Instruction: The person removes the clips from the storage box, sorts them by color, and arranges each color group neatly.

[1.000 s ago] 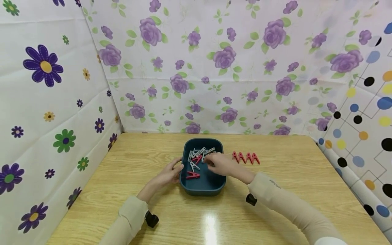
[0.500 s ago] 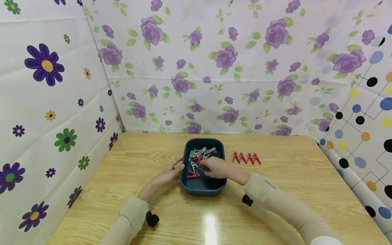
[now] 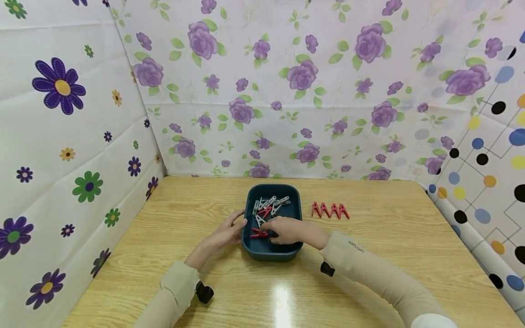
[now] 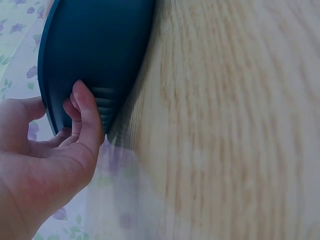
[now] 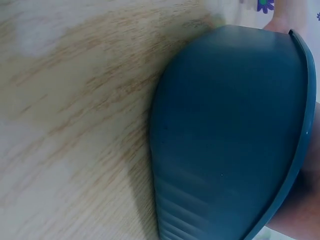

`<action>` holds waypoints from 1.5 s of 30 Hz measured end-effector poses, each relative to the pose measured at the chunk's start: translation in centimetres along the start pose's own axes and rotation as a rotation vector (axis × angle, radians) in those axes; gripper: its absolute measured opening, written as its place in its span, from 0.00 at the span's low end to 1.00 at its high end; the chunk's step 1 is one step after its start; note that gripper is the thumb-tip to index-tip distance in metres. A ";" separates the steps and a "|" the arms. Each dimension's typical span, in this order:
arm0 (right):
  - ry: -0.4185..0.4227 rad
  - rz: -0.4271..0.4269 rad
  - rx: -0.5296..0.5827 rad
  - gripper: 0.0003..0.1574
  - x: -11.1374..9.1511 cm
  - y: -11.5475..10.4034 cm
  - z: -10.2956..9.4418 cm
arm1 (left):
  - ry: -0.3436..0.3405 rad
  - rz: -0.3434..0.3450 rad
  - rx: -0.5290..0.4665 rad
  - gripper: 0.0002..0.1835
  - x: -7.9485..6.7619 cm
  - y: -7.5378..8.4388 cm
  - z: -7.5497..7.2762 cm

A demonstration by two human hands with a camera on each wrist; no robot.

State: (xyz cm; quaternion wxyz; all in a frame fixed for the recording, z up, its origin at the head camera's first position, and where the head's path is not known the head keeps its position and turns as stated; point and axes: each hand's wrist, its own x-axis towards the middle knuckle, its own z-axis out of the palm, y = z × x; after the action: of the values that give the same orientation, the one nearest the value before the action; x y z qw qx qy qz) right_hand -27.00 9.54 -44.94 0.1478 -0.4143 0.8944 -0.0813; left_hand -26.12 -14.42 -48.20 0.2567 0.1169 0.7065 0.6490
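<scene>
A dark blue plastic bin (image 3: 272, 256) holds several grey-white clothespins (image 3: 282, 200) and red ones. My left hand (image 3: 229, 229) grips its left side; in the left wrist view the thumb is at the rim and the fingers lie against the outer wall (image 4: 100, 40). My right hand (image 3: 289, 229) reaches down into the bin, its fingertips at a red clothespin (image 3: 257, 235) near the front left corner. Whether they pinch it cannot be made out. In the right wrist view the bin's wall (image 5: 225, 125) hides the fingers.
Several red clothespins (image 3: 330, 210) stand in a row on the wooden table (image 3: 197, 196), right of the bin. Another red clothespin (image 3: 265, 212) lies among the grey-white ones. Flowered cloth (image 3: 262, 91) hangs behind the table.
My right hand has moved left and toward the front inside the bin, from the grey-white clothespins to the front red one. My left hand has stayed on the bin.
</scene>
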 end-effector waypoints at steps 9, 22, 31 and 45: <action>-0.055 -0.094 0.042 0.24 -0.1 -0.3 0.5 | -0.005 0.008 -0.019 0.32 -0.1 0.0 0.1; 0.045 -0.119 -0.154 0.34 0.3 -0.1 1.2 | 0.000 -0.002 -0.028 0.32 0.4 -0.5 0.1; 0.103 -0.056 -0.146 0.22 0.5 0.1 1.6 | -0.015 0.020 -0.050 0.32 0.2 -0.5 0.0; 0.131 -0.012 -0.101 0.18 0.0 0.0 1.0 | -0.033 0.018 -0.034 0.32 0.3 -0.3 -0.1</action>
State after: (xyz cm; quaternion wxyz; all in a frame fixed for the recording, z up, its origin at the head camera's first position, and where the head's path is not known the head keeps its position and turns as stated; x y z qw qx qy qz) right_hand -26.70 9.52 -45.88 0.0674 -0.4204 0.9026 -0.0637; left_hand -26.36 -14.39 -48.55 0.2642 0.1294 0.6902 0.6611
